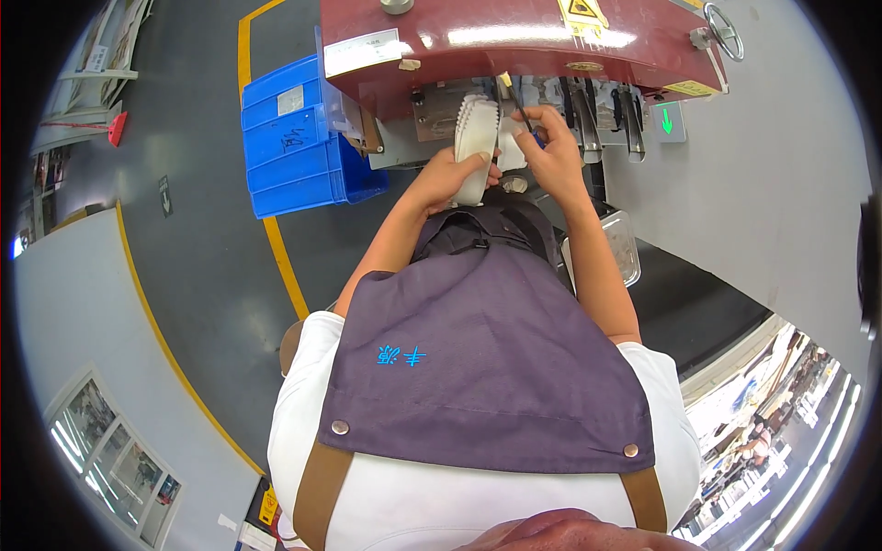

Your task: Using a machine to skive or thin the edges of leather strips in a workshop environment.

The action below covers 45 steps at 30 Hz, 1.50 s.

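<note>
My left hand is closed round a stack of white curved strips with a scalloped edge, thumb on the near face. The stack stands upright in front of the red machine. To its right, my right hand pinches a thin dark stick-like tool, pointing up toward the machine. A pale yellow tip shows at its upper end; whether it belongs to the tool I cannot tell. Between the hands is a white piece, partly hidden by the fingers.
The dark red machine spans the far side, with a handwheel at its right end. Metal tools hang under it on the right. A blue bin stands at left; a clear tray lies beside my right forearm.
</note>
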Motion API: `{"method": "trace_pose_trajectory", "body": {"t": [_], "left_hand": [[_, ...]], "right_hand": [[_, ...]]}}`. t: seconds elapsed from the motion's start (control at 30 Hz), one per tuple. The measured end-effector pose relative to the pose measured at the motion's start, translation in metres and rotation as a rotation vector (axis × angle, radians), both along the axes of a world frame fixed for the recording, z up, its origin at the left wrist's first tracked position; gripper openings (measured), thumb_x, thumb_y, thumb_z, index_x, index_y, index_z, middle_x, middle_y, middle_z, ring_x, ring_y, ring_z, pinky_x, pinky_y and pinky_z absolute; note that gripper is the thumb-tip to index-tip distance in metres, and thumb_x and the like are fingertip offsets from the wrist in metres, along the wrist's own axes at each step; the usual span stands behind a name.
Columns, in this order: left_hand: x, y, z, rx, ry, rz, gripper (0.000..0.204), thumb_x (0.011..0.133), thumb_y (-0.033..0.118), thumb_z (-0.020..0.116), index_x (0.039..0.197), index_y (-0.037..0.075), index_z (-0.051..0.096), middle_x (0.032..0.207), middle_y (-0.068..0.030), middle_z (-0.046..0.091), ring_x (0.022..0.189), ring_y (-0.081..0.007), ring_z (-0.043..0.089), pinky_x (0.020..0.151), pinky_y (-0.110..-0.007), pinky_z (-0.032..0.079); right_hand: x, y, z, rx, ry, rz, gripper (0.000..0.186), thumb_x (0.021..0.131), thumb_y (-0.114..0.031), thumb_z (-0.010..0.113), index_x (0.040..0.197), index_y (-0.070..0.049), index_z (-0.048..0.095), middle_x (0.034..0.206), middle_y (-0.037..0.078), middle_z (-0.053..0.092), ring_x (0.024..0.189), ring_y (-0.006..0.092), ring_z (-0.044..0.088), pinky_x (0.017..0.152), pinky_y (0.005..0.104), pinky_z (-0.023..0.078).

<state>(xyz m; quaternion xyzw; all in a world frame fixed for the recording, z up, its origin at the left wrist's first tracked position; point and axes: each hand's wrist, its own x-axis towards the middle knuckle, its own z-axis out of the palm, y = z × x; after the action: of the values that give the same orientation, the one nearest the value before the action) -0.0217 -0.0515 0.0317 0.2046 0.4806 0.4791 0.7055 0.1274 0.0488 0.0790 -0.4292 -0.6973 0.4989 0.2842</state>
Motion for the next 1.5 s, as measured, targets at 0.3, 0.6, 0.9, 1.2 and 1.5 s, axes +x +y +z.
{"method": "trace_pose_trajectory", "body": {"t": [0.3, 0.6, 0.9, 1.2, 1.5], "left_hand": [[0.011, -0.005, 0.008, 0.026, -0.169, -0.157, 0.055, 0.094, 0.047, 0.04, 0.116, -0.002, 0.051, 0.091, -0.0118, 0.062, 0.085, -0.0198, 0.062, 0.078, -0.032, 0.051], [0.017, -0.007, 0.004, 0.008, -0.224, -0.13, 0.075, 0.093, 0.061, 0.018, 0.117, -0.003, 0.05, 0.092, -0.0134, 0.061, 0.086, -0.0224, 0.062, 0.08, -0.034, 0.051], [0.03, -0.008, -0.003, -0.016, -0.294, -0.048, 0.073, 0.092, 0.061, 0.017, 0.12, 0.001, 0.049, 0.096, -0.0124, 0.061, 0.085, -0.0217, 0.063, 0.079, -0.034, 0.052], [0.029, -0.007, -0.001, 0.034, -0.507, 0.065, 0.05, 0.097, 0.04, 0.024, 0.117, 0.003, 0.05, 0.1, -0.0125, 0.061, 0.087, -0.0224, 0.062, 0.08, -0.035, 0.051], [0.015, 0.002, -0.005, -0.102, -0.412, 0.417, 0.034, 0.087, 0.017, 0.036, 0.108, -0.007, 0.05, 0.101, -0.0239, 0.06, 0.096, -0.0356, 0.059, 0.088, -0.046, 0.046]], "right_hand": [[0.002, -0.001, 0.0, -0.06, 0.005, -0.031, 0.019, 0.079, -0.017, 0.07, 0.089, -0.002, 0.062, 0.075, -0.001, 0.06, 0.063, 0.0049, 0.046, 0.057, 0.0207, 0.039], [0.009, -0.033, -0.017, -0.23, 0.248, -0.151, 0.02, 0.079, -0.014, 0.07, 0.091, -0.002, 0.06, 0.073, -0.001, 0.059, 0.063, 0.0043, 0.053, 0.056, 0.0194, 0.043], [0.018, -0.035, -0.026, -0.255, 0.2, -0.102, 0.019, 0.079, -0.014, 0.07, 0.088, -0.002, 0.058, 0.065, -0.002, 0.054, 0.053, 0.0046, 0.05, 0.047, 0.0196, 0.041], [0.019, -0.038, -0.018, -0.516, 0.327, -0.001, 0.013, 0.081, -0.011, 0.067, 0.088, -0.001, 0.061, 0.065, -0.003, 0.055, 0.052, 0.0027, 0.049, 0.047, 0.018, 0.039], [0.051, -0.029, 0.006, -0.487, 0.016, 0.254, 0.027, 0.076, -0.018, 0.071, 0.095, 0.001, 0.067, 0.071, -0.001, 0.059, 0.055, 0.0042, 0.048, 0.048, 0.0209, 0.038]]}}
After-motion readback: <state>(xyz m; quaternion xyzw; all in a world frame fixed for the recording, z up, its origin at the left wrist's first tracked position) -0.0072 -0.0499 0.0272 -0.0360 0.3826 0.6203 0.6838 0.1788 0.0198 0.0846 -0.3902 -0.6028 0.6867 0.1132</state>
